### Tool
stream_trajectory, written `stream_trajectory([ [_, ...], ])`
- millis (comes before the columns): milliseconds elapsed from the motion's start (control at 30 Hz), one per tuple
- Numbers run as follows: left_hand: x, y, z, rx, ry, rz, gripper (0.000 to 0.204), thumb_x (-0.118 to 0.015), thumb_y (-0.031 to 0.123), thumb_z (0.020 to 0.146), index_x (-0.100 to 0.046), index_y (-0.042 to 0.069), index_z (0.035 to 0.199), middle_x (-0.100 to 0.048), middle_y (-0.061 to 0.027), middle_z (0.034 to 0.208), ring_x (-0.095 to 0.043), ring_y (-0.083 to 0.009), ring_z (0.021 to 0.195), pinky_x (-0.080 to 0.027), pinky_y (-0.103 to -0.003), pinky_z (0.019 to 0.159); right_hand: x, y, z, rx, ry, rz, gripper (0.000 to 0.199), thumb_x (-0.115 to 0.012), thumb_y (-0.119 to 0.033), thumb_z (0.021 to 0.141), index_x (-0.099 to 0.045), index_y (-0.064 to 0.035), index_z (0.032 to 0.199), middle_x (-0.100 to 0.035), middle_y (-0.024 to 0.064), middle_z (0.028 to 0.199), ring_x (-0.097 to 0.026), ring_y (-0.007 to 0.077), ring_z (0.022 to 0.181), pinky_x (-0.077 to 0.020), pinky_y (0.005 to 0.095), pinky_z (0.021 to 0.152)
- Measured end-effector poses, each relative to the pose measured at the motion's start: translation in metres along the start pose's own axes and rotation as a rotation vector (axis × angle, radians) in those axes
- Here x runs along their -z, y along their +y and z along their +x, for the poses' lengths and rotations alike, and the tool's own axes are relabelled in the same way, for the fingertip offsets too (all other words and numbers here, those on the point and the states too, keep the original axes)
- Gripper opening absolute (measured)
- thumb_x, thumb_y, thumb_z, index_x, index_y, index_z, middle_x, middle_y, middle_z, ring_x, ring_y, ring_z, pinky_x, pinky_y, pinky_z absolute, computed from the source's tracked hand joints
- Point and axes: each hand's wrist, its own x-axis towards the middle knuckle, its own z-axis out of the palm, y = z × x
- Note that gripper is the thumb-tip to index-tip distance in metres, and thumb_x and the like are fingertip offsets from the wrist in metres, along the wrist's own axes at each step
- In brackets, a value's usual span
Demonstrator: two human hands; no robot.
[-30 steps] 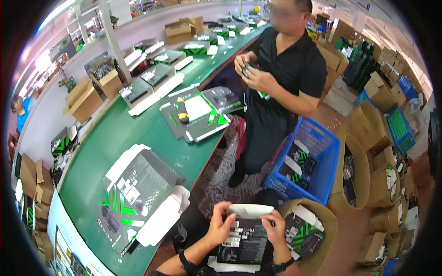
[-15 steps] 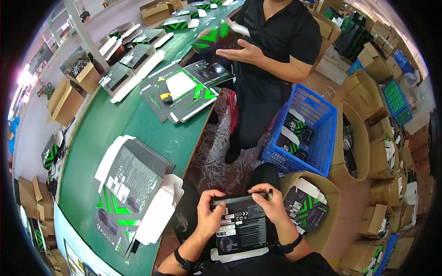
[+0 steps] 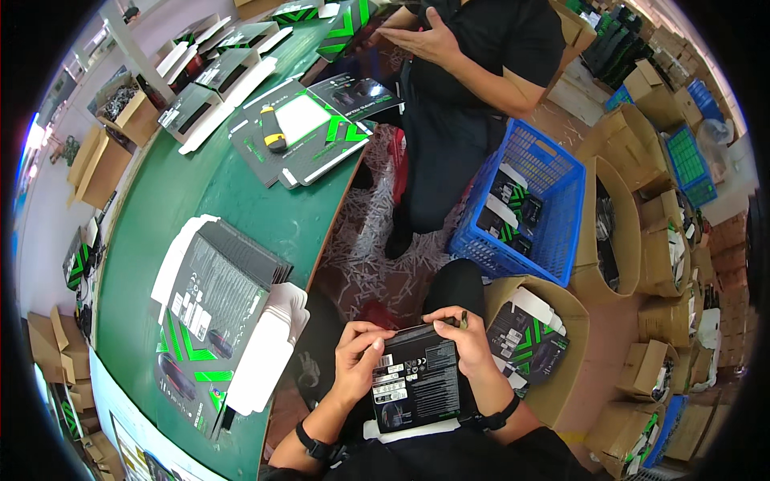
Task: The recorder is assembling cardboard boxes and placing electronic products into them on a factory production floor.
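Carton (image 3: 415,383), black and flat, sits above our lap, clear of the green tabletop (image 3: 233,204). We clamp it with both hands: left hand (image 3: 358,358) wraps the left edge, right hand (image 3: 467,346) the upper right corner. We judge it light, thin cardboard that creases easily; hold it by the edges. Flat cartons (image 3: 210,313) lie stacked near the tabletop's near edge.
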Motion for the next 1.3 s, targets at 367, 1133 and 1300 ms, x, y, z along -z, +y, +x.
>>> stream_trajectory([
  [367, -0.001, -0.013, -0.003, -0.13, 0.088, 0.068, 0.013, -0.071, 0.006, 0.088, -0.072, 0.002, 0.1, -0.064, -0.0105, 0.1, -0.06, -0.0218, 0.099, -0.047, -0.032, 0.089, 0.016, -0.001, -0.006, 0.07, -0.215, 0.005, 0.023, -0.065, -0.011, 0.096, -0.072, 0.0085, 0.107, -0.069, 0.0198, 0.123, -0.065, 0.0239, 0.111, -0.0486, 0.0358, 0.1],
  [1133, -0.009, -0.011, -0.034, 0.135, -0.093, 0.068, 0.094, -0.081, 0.024, 0.085, -0.021, 0.001, 0.154, -0.051, -0.0224, 0.136, -0.051, -0.0281, 0.127, -0.039, -0.038, 0.109, 0.029, 0.038, -0.017, 0.35, 0.079, -0.215, 0.025, -0.069, -0.016, 0.094, -0.07, 0.0049, 0.109, -0.071, 0.0183, 0.112, -0.067, 0.0249, 0.102, -0.0482, 0.0354, 0.098],
  [1300, 0.001, 0.01, -0.035, 0.157, -0.091, 0.103, 0.095, -0.079, 0.025, 0.087, -0.018, 0.005, 0.156, -0.046, -0.0266, 0.143, -0.049, -0.0316, 0.133, -0.037, -0.04, 0.112, 0.025, 0.04, -0.026, 0.149, -0.054, 0.065, 0.049, -0.07, -0.029, 0.095, -0.059, 0.0024, 0.131, -0.066, 0.0166, 0.119, -0.063, 0.0227, 0.108, -0.0492, 0.0367, 0.098],
])
